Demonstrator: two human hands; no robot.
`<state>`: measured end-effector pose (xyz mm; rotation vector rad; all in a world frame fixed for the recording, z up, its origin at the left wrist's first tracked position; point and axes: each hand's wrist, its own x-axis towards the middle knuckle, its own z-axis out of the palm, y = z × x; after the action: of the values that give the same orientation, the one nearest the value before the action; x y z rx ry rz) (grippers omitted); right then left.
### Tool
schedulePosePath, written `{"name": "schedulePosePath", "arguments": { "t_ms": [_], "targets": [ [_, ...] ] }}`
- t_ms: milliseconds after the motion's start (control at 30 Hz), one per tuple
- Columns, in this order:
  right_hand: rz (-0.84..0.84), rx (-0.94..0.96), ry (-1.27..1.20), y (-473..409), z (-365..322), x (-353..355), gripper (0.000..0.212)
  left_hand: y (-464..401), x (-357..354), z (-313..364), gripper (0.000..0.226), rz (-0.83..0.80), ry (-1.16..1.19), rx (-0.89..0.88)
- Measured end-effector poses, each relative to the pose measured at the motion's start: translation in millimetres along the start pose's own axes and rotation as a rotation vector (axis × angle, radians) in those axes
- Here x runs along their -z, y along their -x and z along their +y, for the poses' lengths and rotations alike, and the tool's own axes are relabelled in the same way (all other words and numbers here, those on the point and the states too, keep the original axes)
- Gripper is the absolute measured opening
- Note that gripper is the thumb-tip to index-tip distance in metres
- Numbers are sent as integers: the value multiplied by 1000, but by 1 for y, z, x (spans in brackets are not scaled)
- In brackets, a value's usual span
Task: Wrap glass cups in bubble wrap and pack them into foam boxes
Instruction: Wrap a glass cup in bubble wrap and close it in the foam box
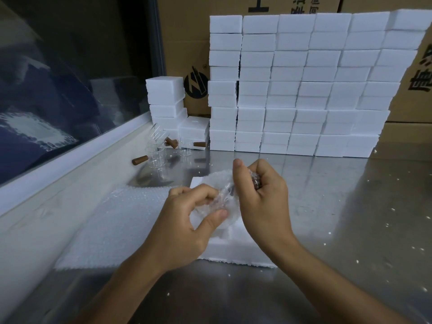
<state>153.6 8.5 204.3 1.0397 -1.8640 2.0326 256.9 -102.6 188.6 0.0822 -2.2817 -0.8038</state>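
Step in hand: wrapping. A glass cup (228, 195), mostly covered in bubble wrap (217, 183), is held at frame centre above an open foam box (233, 249) that lies on the steel table (327, 206). The left hand (187, 220) pinches the wrap between thumb and curled fingers on the bundle's lower left. The right hand (261, 190) is curled round the upper right end, where a brown handle appears to sit under the film; the thumb points upward.

Next move, as judged: close the loose wrap edges round the cup, then lower the bundle into the box cavity directly beneath. This calls for a steady grip on both ends so the film does not unroll.

Surroundings: a sheet of spare bubble wrap (121, 225) lies left of the box. Unwrapped cups with wooden handles (159, 155) stand at left centre, well apart from the hands. A wall of stacked foam boxes (304, 90) fills the upper right, before cardboard cartons (187, 31). Foam crumbs are scattered over the table. Nothing blocks the path down to the box.
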Motion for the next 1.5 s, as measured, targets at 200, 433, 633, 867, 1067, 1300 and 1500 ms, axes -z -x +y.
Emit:
{"name": "schedulePosePath", "arguments": {
  "t_ms": [200,433,633,867,1067,1300,1500],
  "targets": [
    [-113,-225,-175,-2,-3,1,42,-4,-4,6,57,339,67,-63],
    [-191,-507,-426,-7,-4,3,12,-2,-2,0,40,272,213,19],
    [-307,-267,-244,-11,-6,9,7,3,-5,3,53,83,364,53],
    [-593,281,193,4,-7,4,49,0,-1,-1,63,146,273,16],
    [-721,309,291,9,-9,1,56,-1,6,-2,55,118,150,-39],
    [-714,223,232,9,-5,4,47,-1,3,-3,39,56,260,-38],
    [-671,233,202,3,-8,9,59,-8,11,-7,39,211,490,246]
  ]
}}
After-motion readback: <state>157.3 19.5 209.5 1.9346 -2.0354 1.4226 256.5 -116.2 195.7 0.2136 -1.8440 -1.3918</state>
